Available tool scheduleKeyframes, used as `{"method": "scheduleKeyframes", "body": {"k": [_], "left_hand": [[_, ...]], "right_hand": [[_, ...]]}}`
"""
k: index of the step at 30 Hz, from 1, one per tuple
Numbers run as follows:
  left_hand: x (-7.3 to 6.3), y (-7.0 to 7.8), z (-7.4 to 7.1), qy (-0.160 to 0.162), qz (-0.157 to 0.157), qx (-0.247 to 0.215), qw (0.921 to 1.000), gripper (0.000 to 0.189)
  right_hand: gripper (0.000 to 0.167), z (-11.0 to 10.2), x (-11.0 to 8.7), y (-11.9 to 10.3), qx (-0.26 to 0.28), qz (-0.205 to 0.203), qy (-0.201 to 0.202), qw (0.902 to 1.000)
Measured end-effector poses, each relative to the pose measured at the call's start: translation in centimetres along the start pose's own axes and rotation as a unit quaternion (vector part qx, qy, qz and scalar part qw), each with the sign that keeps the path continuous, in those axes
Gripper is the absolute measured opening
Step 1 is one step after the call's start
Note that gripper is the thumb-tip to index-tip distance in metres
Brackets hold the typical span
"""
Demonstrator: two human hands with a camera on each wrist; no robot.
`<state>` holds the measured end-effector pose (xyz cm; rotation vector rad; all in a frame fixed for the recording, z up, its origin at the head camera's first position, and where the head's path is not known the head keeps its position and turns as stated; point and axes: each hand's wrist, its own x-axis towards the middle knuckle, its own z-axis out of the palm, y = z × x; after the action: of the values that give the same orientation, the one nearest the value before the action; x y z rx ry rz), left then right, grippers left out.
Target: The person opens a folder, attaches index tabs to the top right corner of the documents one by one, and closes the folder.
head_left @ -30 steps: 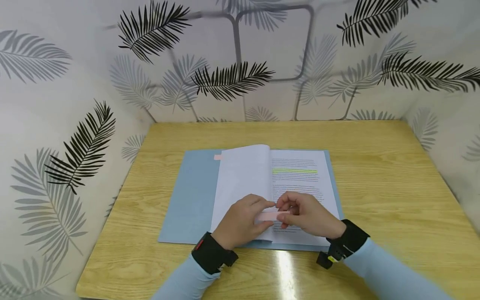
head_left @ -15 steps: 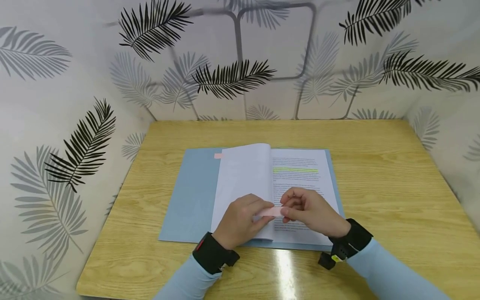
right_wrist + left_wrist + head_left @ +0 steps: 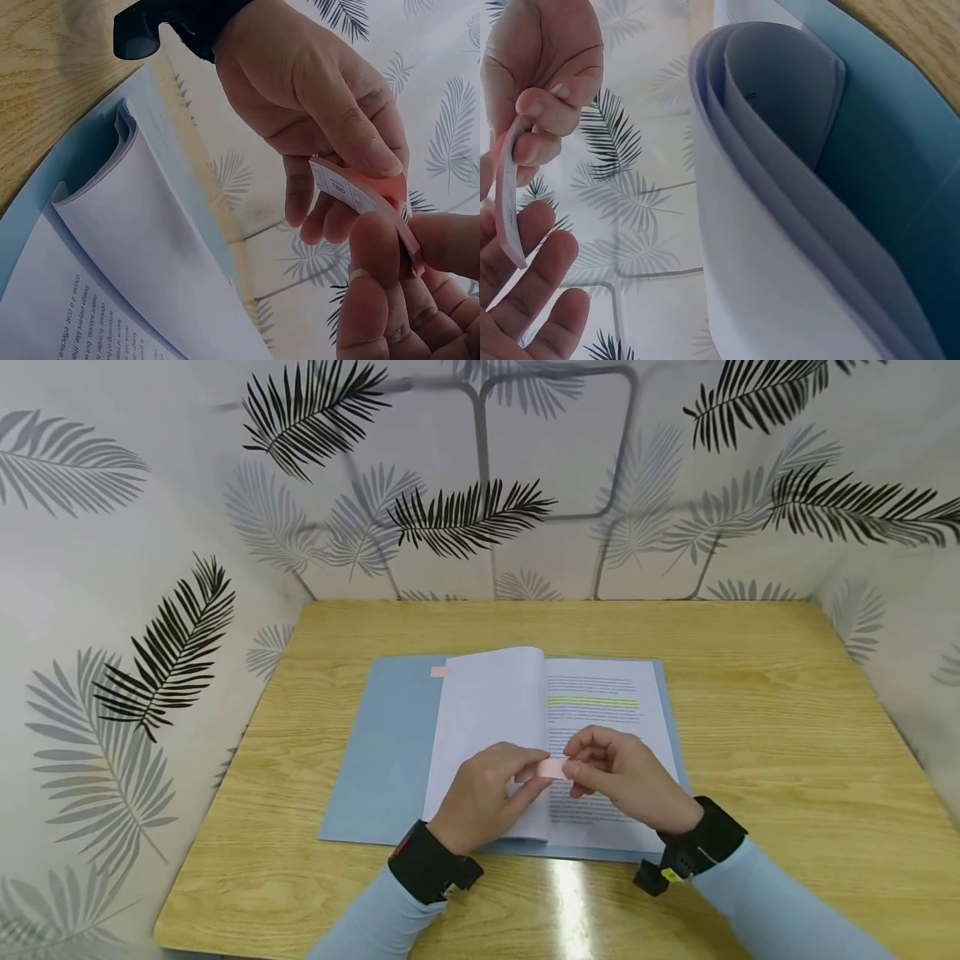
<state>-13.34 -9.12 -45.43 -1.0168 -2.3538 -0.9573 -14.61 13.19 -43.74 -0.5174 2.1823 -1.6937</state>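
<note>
My left hand (image 3: 483, 797) grips one end of a narrow pink sticky-note pad (image 3: 552, 769) between thumb and fingers. At the other end, my right hand (image 3: 633, 781) pinches the pad with thumb and index finger. Seen in the right wrist view, the pad (image 3: 349, 193) bends and shows a white printed backing. Both hands hold it above the inner part of an open document, whose left page (image 3: 487, 710) is turned over and curls at the spine. The right page (image 3: 600, 810) carries printed text with a yellow highlighted line (image 3: 592, 702).
A light blue cover (image 3: 375, 760) lies under the pages on the wooden table (image 3: 772, 718). One pink sticky flag (image 3: 439, 672) sticks out past the turned page's upper left edge. Leaf-patterned fabric (image 3: 540, 560) stands behind the table and along its sides.
Both hands have risen slightly in the head view, bringing the pink pad up and a little right. The left fingers now sit nearer the pad's middle, so less of it shows. The document has stayed put.
</note>
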Motion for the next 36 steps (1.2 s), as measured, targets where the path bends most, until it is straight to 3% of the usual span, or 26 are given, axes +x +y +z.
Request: {"method": "scheduleKeyframes", "body": {"k": [7,13,16,24,30,36], "left_hand": [[0.1,-0.1,0.0,0.058,-0.020,0.004,0.9981,0.009],[0.4,0.4,0.0,0.147,-0.027,-0.015,0.9887,0.004],[0.6,0.6,-0.1,0.167,-0.020,-0.016,0.9857,0.004],[0.8,0.6,-0.4,0.165,-0.006,0.008,0.9862,0.008],[0.8,0.4,-0.3,0.141,0.048,0.076,0.9860,0.003],[0.6,0.4,-0.5,0.116,0.073,0.099,0.9856,0.007]], "right_hand": [[0.021,0.2,0.0,-0.5,0.012,-0.011,0.018,0.9997],[0.020,0.8,-0.1,-0.4,0.009,-0.031,0.033,0.9989],[0.020,1.1,-0.1,-0.5,0.014,-0.035,0.035,0.9986],[0.024,1.4,0.0,-1.1,0.030,-0.030,0.010,0.9990],[0.033,1.6,0.5,-2.2,0.061,0.015,-0.028,0.9976],[0.035,1.5,0.7,-2.3,0.098,0.039,-0.060,0.9927]]}}
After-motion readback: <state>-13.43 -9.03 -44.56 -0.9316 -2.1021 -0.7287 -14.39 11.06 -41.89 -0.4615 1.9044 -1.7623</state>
